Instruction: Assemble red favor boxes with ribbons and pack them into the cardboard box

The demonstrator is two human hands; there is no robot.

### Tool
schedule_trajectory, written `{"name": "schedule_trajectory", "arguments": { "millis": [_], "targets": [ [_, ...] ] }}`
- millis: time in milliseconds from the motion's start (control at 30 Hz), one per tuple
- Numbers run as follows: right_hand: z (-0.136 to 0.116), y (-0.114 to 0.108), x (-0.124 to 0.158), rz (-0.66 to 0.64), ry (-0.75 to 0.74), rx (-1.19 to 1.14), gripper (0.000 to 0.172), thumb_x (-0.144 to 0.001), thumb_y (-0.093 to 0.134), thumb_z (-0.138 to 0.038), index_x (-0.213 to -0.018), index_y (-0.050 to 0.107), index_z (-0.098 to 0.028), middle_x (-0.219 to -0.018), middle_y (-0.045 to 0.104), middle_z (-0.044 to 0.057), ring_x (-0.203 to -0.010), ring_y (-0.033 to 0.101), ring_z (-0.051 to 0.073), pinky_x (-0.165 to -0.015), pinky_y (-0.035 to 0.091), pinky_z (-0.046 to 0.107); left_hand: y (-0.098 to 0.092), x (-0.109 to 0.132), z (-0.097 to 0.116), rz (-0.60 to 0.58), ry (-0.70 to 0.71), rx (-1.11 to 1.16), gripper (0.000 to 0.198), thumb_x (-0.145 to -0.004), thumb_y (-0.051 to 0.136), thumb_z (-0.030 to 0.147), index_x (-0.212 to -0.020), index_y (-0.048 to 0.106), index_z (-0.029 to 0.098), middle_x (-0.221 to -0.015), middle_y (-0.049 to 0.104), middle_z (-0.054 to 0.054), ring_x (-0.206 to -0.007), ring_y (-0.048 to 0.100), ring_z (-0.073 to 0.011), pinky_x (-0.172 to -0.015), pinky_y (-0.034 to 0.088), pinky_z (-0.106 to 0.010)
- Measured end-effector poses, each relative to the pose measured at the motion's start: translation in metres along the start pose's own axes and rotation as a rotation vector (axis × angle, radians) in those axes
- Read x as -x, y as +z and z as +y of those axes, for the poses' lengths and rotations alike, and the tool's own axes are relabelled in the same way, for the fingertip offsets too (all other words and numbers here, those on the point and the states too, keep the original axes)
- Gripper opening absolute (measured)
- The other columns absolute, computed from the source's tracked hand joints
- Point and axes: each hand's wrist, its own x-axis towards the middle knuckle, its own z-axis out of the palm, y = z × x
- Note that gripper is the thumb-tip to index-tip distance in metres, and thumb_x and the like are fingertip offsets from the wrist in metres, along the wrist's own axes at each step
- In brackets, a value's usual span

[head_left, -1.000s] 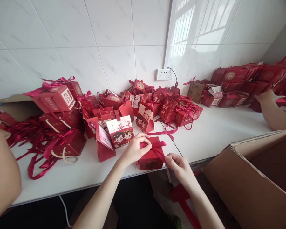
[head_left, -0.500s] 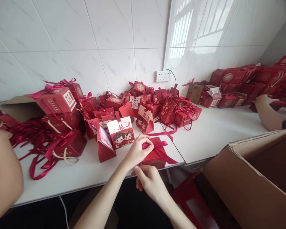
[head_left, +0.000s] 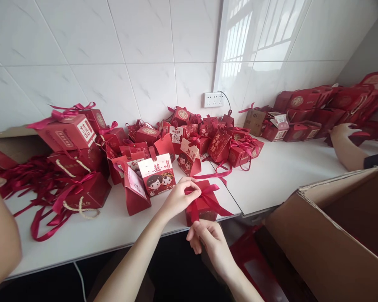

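A small red gift box point(head_left: 204, 207) with a red ribbon point(head_left: 211, 197) stands at the front edge of the white counter point(head_left: 280, 176). My left hand point(head_left: 179, 196) pinches the ribbon at the top of the box, fingers closed. My right hand point(head_left: 208, 239) is below the counter edge in front of the box, fingers pinched on a ribbon end that hangs down. A white-and-red box with a cartoon couple point(head_left: 157, 175) stands just left of my left hand.
Many red gift boxes point(head_left: 189, 138) and loose ribbons point(head_left: 40, 184) crowd the counter against the tiled wall. An open cardboard carton point(head_left: 334, 235) is at the right. Another person's hand point(head_left: 342, 132) reaches to red boxes at far right. Someone's arm point(head_left: 0, 239) fills the left edge.
My right hand moved from the ribbon's right end to below the box front and took hold of the hanging ribbon end. My left hand stayed pinched at the top of the box.
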Motion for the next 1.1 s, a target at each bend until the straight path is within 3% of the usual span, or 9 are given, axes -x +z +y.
{"name": "schedule_trajectory", "arguments": {
  "millis": [200,400,467,567,633,833,933,1000,1100],
  "targets": [
    [0.003,-0.003,0.009,-0.129,0.058,0.305,0.050,-0.090,0.036,-0.051,-0.073,0.067,-0.015,-0.048,0.049,-0.002,-0.045,0.039,0.009,-0.050,0.032,0.021,0.001,-0.001,-0.006,0.016,0.025,0.011,0.015,-0.076,0.056,0.032,-0.074,0.065,0.021,-0.113,0.057,-0.006,-0.111,0.052,-0.0236,-0.099,0.036,-0.035],
    [-0.061,-0.050,0.041,-0.659,0.185,0.466,0.045,-0.087,0.042,-0.048,-0.072,0.070,-0.015,-0.060,0.058,0.004,-0.053,0.053,0.013,-0.054,0.039,0.023,-0.002,-0.003,-0.010,-0.020,0.027,0.016,0.020,-0.081,0.052,0.037,-0.076,0.065,0.022,-0.112,0.057,-0.005,-0.110,0.054,-0.0226,-0.097,0.038,-0.033],
    [-0.079,-0.070,0.038,-0.516,0.156,0.475,0.050,-0.085,0.041,-0.055,-0.066,0.067,-0.016,-0.053,0.055,0.003,-0.049,0.050,0.013,-0.050,0.037,0.024,-0.003,-0.002,-0.008,-0.037,0.037,0.011,0.017,-0.079,0.055,0.036,-0.076,0.065,0.023,-0.114,0.057,-0.005,-0.113,0.052,-0.0231,-0.099,0.037,-0.033],
    [-0.083,-0.090,0.011,0.019,0.025,0.636,0.051,-0.083,0.040,-0.059,-0.056,0.055,-0.018,-0.049,0.048,0.000,-0.047,0.041,0.011,-0.049,0.033,0.024,-0.004,0.000,-0.005,-0.044,0.054,0.008,0.008,-0.074,0.061,0.030,-0.075,0.065,0.023,-0.115,0.056,-0.007,-0.116,0.050,-0.0250,-0.098,0.038,-0.035],
    [-0.074,-0.094,-0.015,0.208,0.013,0.727,0.049,-0.083,0.041,-0.059,-0.056,0.051,-0.019,-0.050,0.046,-0.001,-0.048,0.039,0.011,-0.049,0.032,0.025,-0.004,0.001,-0.005,-0.030,0.059,0.014,0.007,-0.073,0.061,0.029,-0.074,0.065,0.024,-0.114,0.057,-0.007,-0.115,0.050,-0.0253,-0.098,0.038,-0.035],
    [-0.051,-0.083,-0.058,0.242,0.043,0.744,0.051,-0.081,0.038,-0.064,-0.056,0.044,-0.019,-0.050,0.043,-0.002,-0.051,0.042,0.012,-0.053,0.033,0.026,-0.008,0.007,-0.018,0.190,0.036,0.157,0.024,-0.071,0.053,0.022,-0.094,0.060,0.022,-0.119,0.056,-0.007,-0.119,0.046,-0.0223,-0.102,0.032,-0.036],
    [-0.051,-0.080,-0.059,0.224,0.026,0.713,0.052,-0.081,0.037,-0.064,-0.054,0.036,-0.020,-0.049,0.039,-0.004,-0.048,0.036,0.011,-0.051,0.029,0.025,-0.013,0.014,-0.024,0.324,-0.126,0.226,0.027,-0.072,0.054,0.033,-0.094,0.054,0.020,-0.101,0.060,-0.006,-0.100,0.055,-0.0215,-0.084,0.043,-0.033],
    [-0.050,-0.080,-0.060,0.222,0.030,0.702,0.051,-0.080,0.039,-0.063,-0.054,0.033,-0.020,-0.048,0.037,-0.004,-0.048,0.034,0.010,-0.050,0.027,0.025,-0.014,0.023,-0.022,0.290,-0.246,0.183,0.030,-0.073,0.053,0.046,-0.085,0.051,0.019,-0.078,0.058,-0.002,-0.075,0.057,-0.0183,-0.067,0.044,-0.030],
    [-0.044,-0.081,-0.060,0.216,0.031,0.635,0.048,-0.078,0.043,-0.060,-0.054,0.034,-0.020,-0.048,0.037,-0.005,-0.048,0.035,0.010,-0.052,0.029,0.024,-0.013,0.040,-0.012,0.101,-0.327,0.060,0.038,-0.074,0.051,0.055,-0.065,0.045,0.019,-0.056,0.043,0.005,-0.054,0.045,-0.0122,-0.054,0.037,-0.024]
  ]
}}
